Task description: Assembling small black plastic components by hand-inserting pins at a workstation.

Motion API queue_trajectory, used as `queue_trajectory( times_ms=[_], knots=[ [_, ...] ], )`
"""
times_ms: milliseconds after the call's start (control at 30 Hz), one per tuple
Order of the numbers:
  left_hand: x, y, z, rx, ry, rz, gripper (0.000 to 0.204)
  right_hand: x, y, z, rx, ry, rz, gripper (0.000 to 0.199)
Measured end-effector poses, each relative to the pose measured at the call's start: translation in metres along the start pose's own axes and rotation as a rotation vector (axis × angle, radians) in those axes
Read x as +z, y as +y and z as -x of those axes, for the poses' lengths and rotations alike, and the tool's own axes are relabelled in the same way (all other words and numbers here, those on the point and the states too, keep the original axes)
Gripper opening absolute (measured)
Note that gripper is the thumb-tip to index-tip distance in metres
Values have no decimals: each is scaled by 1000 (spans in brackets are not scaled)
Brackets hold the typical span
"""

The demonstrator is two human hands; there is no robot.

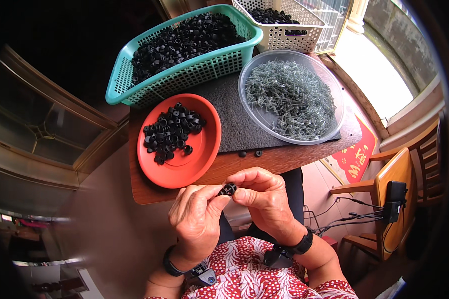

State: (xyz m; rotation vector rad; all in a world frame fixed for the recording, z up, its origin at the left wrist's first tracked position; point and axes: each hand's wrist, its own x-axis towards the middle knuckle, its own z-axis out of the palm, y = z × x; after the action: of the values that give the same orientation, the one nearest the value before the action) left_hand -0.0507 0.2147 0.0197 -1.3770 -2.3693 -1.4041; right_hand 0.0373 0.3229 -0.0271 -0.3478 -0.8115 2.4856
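My left hand (197,212) and right hand (267,199) both pinch one black cap (228,189), just before the table (282,158). I seem to be fitting or checking it; the next move calls for a steady, even hold. Beyond: red plate (204,149), clear tub (263,118), green basket (199,72).

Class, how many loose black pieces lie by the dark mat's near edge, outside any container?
2: the left piece lies right of the red dish; the right piece lies just beside it, apart. The left hand and right hand may hide more.
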Motion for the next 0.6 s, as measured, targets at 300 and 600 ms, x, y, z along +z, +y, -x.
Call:
queue_trajectory(
  times_ms=[300, 600],
  knots=[
    [3, -2, -1, 77, 3, -47, 16, 0, 4, 0, -150, -1, 227, 23],
    [5, -8, 3, -237, -35, 353, 16, 3, 7, 3, -308, 46, 399, 23]
  ],
)
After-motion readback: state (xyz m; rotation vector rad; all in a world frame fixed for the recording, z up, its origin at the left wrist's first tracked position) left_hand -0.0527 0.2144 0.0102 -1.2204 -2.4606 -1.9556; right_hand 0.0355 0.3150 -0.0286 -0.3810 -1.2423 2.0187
